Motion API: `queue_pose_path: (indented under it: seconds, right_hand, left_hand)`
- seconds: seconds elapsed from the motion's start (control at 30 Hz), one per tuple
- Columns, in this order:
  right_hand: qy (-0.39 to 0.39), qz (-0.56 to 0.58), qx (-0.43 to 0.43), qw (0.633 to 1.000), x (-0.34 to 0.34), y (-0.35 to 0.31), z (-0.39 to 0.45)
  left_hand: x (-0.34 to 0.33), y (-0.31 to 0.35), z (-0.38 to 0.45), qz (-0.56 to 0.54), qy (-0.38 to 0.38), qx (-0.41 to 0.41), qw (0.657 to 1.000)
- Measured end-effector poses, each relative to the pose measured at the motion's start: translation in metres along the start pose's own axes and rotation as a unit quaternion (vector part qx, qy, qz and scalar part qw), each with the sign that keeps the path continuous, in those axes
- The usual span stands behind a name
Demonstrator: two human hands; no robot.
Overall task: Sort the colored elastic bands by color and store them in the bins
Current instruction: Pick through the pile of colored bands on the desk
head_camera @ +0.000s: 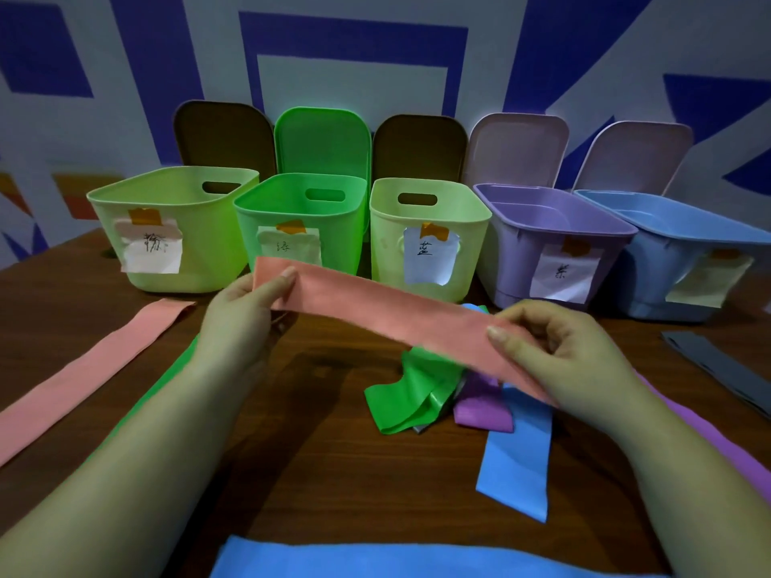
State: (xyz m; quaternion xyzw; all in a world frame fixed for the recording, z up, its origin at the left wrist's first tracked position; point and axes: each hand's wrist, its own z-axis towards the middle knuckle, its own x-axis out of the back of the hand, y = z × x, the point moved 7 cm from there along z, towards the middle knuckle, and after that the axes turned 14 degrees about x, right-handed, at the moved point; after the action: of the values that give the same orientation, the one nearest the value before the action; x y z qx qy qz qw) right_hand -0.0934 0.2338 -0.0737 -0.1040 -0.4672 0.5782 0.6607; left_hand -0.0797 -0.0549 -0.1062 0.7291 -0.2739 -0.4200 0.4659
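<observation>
A pink elastic band (375, 304) is stretched flat in the air between both hands, above the table. My left hand (240, 314) pinches its left end and my right hand (559, 348) pinches its right end. Under it lies a heap with a crumpled green band (411, 394), a purple band (479, 408) and a blue band (517, 456). A second pink band (87, 369) lies flat at the left. A row of labelled bins stands behind: pale green (175, 239), bright green (292, 214), pale green (429, 231), purple (555, 227) and blue (684, 244).
The brown table (325, 473) carries a wide blue band (396, 561) at the near edge, a dark grey band (726, 369) at the right and a long purple band (717, 444) under my right forearm. A green band (175, 369) lies under my left forearm. Open lids lean on the patterned wall.
</observation>
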Motion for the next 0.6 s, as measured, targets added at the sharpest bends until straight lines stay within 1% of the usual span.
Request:
queue_pose_path:
  seconds: [0.03,0.1,0.2,0.27,0.37,0.4,0.47,0.53,0.6]
  right_hand:
    - [-0.020,-0.041,-0.009,0.999,0.002,0.002,-0.001]
    - [-0.060,-0.080,-0.033,0.994,0.002,0.007,-0.003]
    - [-0.108,-0.072,-0.071,0.989,-0.002,0.012,-0.005]
    - [-0.099,-0.063,-0.088,0.989,0.003,0.018,-0.005]
    - [-0.048,-0.072,-0.095,0.992,0.014,0.027,-0.002]
    - [-0.026,-0.057,-0.101,0.993,0.016,0.028,-0.001]
    - [0.022,0.022,-0.127,0.991,0.018,0.032,-0.001]
    - [0.049,0.144,-0.170,0.974,0.014,0.032,-0.003]
    - [0.065,0.230,-0.196,0.951,0.010,0.032,-0.004]
  left_hand:
    - [0.002,0.002,0.000,-0.006,0.006,-0.005,1.000]
    - [0.006,0.004,0.002,-0.013,0.018,-0.015,1.000]
    - [0.013,0.006,0.006,-0.034,0.039,-0.016,0.998]
    - [0.017,0.005,0.010,-0.043,0.048,-0.006,0.998]
    - [0.017,-0.004,0.018,-0.061,0.038,0.027,0.997]
    - [0.017,-0.006,0.019,-0.073,0.035,0.040,0.996]
    - [0.018,-0.010,0.022,-0.093,0.031,0.061,0.993]
    - [0.018,-0.012,0.025,-0.113,0.023,0.079,0.990]
    - [0.016,-0.014,0.025,-0.128,0.012,0.094,0.987]
